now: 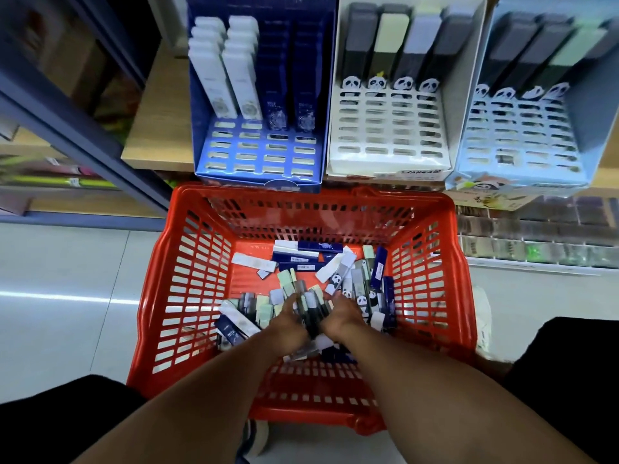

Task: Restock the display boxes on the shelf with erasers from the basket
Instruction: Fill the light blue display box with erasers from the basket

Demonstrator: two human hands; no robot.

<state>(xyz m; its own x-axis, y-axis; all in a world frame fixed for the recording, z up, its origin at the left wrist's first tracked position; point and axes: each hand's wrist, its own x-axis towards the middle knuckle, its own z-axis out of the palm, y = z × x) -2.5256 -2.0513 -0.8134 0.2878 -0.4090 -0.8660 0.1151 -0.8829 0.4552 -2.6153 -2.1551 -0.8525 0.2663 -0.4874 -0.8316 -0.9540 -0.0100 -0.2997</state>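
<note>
red basket [187, 296], floor: loose erasers [303, 256]; left hand [288, 321] and right hand [341, 318] clasp one dark eraser bundle [313, 311] together.

Pale tiled floor [67, 279], a white shoe [482, 316], blurred packets [536, 242] lower right

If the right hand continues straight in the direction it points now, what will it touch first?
The right hand points forward and down into the red basket. It would probably meet the loose erasers just ahead first, then the basket floor; depth is unclear.
</note>
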